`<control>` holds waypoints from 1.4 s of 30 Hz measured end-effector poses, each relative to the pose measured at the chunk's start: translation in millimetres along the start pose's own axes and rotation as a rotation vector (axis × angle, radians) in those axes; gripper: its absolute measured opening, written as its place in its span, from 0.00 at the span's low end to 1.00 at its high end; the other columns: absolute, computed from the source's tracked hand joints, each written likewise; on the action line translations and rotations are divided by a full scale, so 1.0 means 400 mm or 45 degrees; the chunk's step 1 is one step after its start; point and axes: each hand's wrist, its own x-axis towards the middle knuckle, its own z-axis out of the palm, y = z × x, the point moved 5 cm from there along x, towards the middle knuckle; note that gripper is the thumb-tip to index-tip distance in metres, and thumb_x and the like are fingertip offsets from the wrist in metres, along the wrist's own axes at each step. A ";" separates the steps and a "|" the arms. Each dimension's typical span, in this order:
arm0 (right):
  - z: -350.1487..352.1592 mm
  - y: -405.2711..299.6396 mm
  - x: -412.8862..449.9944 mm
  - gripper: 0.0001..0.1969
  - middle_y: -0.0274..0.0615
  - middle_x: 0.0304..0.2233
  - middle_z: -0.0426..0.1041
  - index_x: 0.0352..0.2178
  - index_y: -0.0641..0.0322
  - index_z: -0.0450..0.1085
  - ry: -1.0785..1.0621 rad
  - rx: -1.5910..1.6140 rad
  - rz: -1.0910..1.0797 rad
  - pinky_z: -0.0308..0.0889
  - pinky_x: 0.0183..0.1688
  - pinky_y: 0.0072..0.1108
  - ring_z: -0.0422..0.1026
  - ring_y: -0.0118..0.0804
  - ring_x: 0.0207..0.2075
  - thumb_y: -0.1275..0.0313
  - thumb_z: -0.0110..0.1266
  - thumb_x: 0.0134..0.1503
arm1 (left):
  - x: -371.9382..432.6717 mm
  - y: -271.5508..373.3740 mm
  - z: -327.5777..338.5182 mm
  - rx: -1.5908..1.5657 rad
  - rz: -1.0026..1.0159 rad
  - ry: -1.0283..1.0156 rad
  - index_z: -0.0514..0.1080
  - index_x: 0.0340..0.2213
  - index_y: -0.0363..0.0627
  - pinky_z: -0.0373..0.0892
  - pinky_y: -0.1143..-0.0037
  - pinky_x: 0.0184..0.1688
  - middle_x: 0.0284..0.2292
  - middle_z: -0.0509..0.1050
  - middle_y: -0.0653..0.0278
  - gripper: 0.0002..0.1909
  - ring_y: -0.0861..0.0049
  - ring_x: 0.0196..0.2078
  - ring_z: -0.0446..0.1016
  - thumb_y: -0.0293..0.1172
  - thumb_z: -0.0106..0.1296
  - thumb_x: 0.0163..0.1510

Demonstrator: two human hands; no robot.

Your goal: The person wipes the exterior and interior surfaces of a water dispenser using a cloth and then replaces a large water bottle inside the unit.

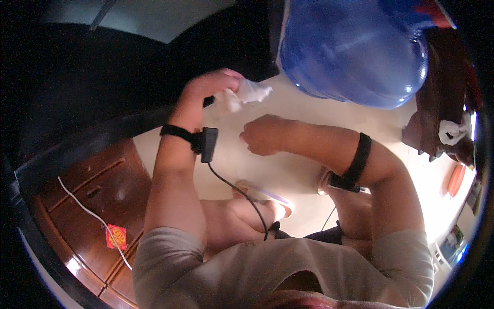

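My left hand (214, 85) grips a crumpled white tissue or cloth (243, 94), which sticks out from the fingers towards the right, beside a large black surface (115, 77). Lower and to the right, my right hand (264, 134) is curled into a loose fist over the pale floor; whether anything is inside its fingers cannot be seen. A big translucent blue plastic water bottle (351, 54) stands above and to the right of both hands, touching neither. A black strap with a small device (208, 145) is on my left wrist, and another strap (361, 158) circles the right forearm.
A brown wooden cabinet (127, 185) with a white cable (89, 211) and a red and gold paper decoration (116, 236) lies at the lower left. Dark wooden furniture (436, 96) stands at the right, near a white crumpled item (455, 132). A black cable (235, 186) hangs from the left wrist device.
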 end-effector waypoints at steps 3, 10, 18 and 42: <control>0.034 0.019 -0.055 0.14 0.50 0.39 0.72 0.38 0.63 0.70 -0.367 -0.211 0.062 0.67 0.45 0.36 0.71 0.50 0.43 0.66 0.45 0.54 | -0.038 0.055 -0.060 -0.252 0.139 0.375 0.75 0.38 0.38 0.68 0.74 0.42 0.33 0.77 0.59 0.23 0.74 0.37 0.74 0.43 0.57 0.42; -0.105 0.026 -0.394 0.16 0.47 0.30 0.74 0.36 0.63 0.72 -0.589 -0.061 0.181 0.69 0.38 0.34 0.75 0.43 0.35 0.61 0.45 0.57 | -0.055 0.309 0.140 0.102 0.396 -0.224 0.76 0.27 0.39 0.67 0.79 0.42 0.30 0.77 0.63 0.15 0.80 0.34 0.74 0.42 0.53 0.54; -0.442 0.110 -0.771 0.16 0.41 0.20 0.70 0.23 0.65 0.68 1.179 0.345 0.434 0.62 0.27 0.25 0.63 0.32 0.21 0.63 0.63 0.48 | -0.107 0.372 0.160 0.159 0.289 -0.249 0.62 0.46 0.35 0.65 0.76 0.49 0.44 0.73 0.59 0.29 0.73 0.47 0.70 0.41 0.57 0.49; -0.499 -0.067 -0.678 0.31 0.44 0.42 0.72 0.46 0.69 0.65 1.376 0.332 -0.372 0.65 0.46 0.23 0.71 0.31 0.41 0.68 0.69 0.41 | -0.196 0.247 0.361 -0.170 0.374 0.239 0.54 0.57 0.38 0.52 0.68 0.61 0.59 0.52 0.46 0.47 0.58 0.61 0.53 0.50 0.62 0.44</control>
